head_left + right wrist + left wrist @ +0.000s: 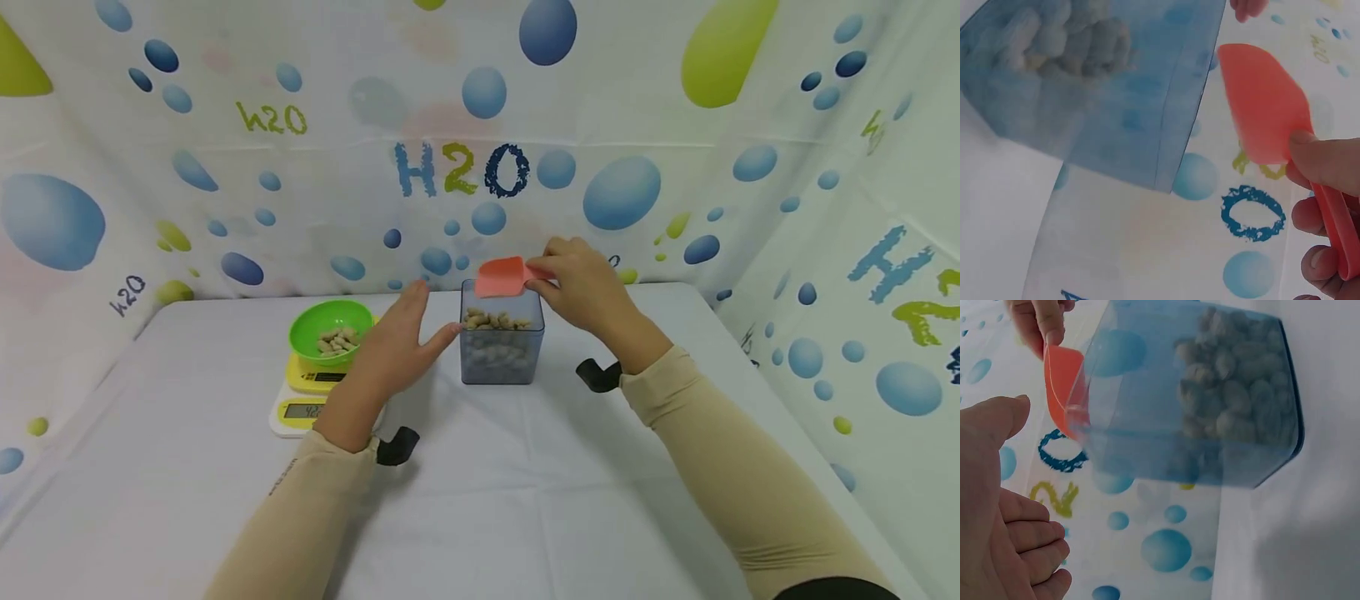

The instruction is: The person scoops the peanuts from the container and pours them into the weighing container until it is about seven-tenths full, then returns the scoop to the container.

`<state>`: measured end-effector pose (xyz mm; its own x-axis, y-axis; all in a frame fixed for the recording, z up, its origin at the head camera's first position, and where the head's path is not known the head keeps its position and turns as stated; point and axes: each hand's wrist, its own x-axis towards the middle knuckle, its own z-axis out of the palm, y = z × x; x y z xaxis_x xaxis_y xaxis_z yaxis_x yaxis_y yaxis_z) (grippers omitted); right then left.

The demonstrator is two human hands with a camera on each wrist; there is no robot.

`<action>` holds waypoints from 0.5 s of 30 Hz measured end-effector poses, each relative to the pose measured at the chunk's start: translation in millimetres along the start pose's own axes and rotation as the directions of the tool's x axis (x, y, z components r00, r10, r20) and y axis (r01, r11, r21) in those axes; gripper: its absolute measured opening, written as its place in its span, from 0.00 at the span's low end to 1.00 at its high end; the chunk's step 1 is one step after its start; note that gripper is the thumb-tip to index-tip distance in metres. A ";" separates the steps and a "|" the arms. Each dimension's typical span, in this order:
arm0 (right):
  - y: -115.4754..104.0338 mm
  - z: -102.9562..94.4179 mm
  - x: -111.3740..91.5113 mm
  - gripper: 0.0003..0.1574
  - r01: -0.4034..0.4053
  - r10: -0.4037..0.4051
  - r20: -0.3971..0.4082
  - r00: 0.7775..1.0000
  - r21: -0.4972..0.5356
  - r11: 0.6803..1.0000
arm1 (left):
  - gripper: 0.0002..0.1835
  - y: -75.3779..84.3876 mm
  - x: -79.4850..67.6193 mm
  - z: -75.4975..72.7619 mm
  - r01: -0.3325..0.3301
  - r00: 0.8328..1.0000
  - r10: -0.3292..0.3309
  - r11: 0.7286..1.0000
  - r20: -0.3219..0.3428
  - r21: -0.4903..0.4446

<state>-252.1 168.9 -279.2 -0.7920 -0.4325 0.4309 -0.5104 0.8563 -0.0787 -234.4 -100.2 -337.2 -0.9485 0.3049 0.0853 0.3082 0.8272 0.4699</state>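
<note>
In my right hand I grip the handle of a coral-red scoop, thumb pressed along it in the right wrist view. The scoop's blade hovers at the mouth of a clear bluish square bin, whose lower part holds peanuts in their shells. Whether anything lies in the scoop cannot be seen. My left hand is just left of the bin, thumb spread from the relaxed fingers, holding nothing. Left of that hand, a green bowl with some peanuts sits on a yellow and white kitchen scale.
A white cloth covers the table. Behind and on both sides hangs a white curtain printed with blue and green drops and lettering. The scale's lit display is partly hidden by my left forearm.
</note>
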 end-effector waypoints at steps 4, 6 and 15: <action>3.8 3.6 -4.3 0.13 0.083 -0.087 -0.021 0.996 -0.149 0.985 | 0.49 7.9 7.6 12.6 0.000 0.999 0.002 0.999 0.037 -0.035; 3.7 7.0 -5.8 0.10 0.135 -0.148 -0.031 0.989 -0.255 0.957 | 0.48 10.6 10.3 18.5 0.000 0.999 0.003 0.999 0.045 -0.052; -8.8 13.4 -7.0 0.14 0.237 -0.268 0.008 0.963 -0.491 0.838 | 0.45 17.7 16.9 37.2 -0.020 0.999 0.023 0.992 0.024 -0.123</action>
<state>-246.6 160.6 -293.6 -0.6290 -0.6481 0.4293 -0.4512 0.7540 0.4773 -242.3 -62.8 -360.1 -0.9391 0.3352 0.0752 0.3159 0.7565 0.5726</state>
